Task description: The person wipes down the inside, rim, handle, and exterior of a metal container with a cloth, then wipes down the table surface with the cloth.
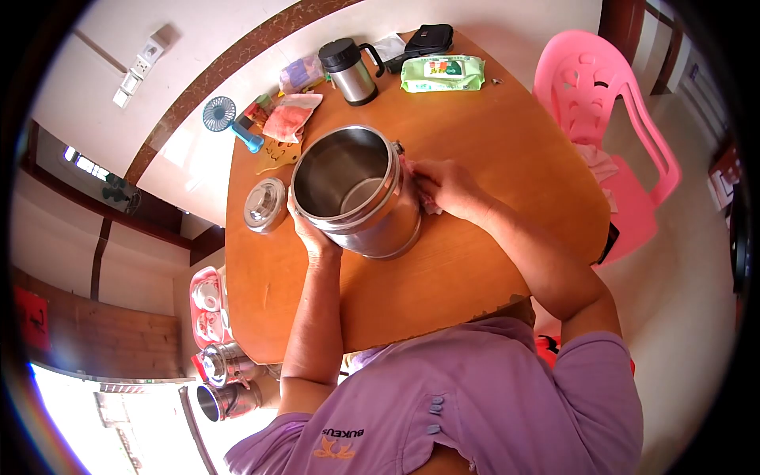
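A large stainless-steel insulated pot (356, 226) without its lid is tilted toward me over the wooden table, its bare steel inside showing. My left hand (315, 236) is closed on its left side, with the thumb up near the rim and most fingers hidden behind the wall. On the other side, my right hand (450, 188) pinches a pink cloth (431, 204) and presses it against the pot's outer wall near a side clasp. Much of the cloth is covered by the fingers. A round shiny lid (265, 204) lies on the table left of the pot.
On the table (507, 158) stand a steel mug (354, 79) with a black lid, a green wipes pack (443, 74), a black pouch (428, 39) and a red-and-white packet (291, 117). A blue fan (252, 140) sits at the left edge. A pink chair (625, 190) is at right, steel containers (229, 364) lower left.
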Motion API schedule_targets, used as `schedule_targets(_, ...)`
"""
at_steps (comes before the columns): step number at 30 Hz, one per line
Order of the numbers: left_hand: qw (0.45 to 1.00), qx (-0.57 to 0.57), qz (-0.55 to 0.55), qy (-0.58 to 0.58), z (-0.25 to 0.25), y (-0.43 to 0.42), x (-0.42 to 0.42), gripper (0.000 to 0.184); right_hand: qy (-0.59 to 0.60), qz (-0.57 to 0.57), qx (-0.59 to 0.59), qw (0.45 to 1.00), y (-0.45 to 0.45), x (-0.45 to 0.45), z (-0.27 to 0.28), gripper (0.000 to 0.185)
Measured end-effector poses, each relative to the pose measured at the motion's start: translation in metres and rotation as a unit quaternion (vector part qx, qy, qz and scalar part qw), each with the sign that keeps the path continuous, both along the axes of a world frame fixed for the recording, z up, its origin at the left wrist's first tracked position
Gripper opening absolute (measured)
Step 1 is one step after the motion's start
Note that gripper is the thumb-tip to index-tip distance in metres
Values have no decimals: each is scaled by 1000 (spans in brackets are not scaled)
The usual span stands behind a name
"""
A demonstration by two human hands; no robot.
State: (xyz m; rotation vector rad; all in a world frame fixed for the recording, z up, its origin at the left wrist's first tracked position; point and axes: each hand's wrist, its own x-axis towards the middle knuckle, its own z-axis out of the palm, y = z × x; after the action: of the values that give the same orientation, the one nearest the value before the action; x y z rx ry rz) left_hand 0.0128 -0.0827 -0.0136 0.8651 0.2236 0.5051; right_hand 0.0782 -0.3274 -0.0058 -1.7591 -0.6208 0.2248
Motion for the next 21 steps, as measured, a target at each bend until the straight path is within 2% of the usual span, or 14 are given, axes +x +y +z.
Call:
schedule_targets(4,999,53,5,3,3,-3,-3,51,1,4,-8,1000,0,0,0,17)
schedule_targets(10,995,70,-52,-38,-3,-2,-1,51,-1,-3,-27,1000,-2,2,-2,16)
schedule_targets(15,997,72,-30,-19,-3,-5,-2,49,-25,-20,-32,999,-1,2,-4,15)
schedule_targets(16,997,70,-21,-17,-2,-6,-2,47,-21,-17,-30,999,-1,2,-3,15)
schedule_targets(19,985,164,46,-9,7,6,2,38,-40,-19,-43,998,-1,3,-3,15)
schedule_targets(21,948,270,169,7,27,9,-11,33,-27,-21,-40,999,-1,2,-1,15)
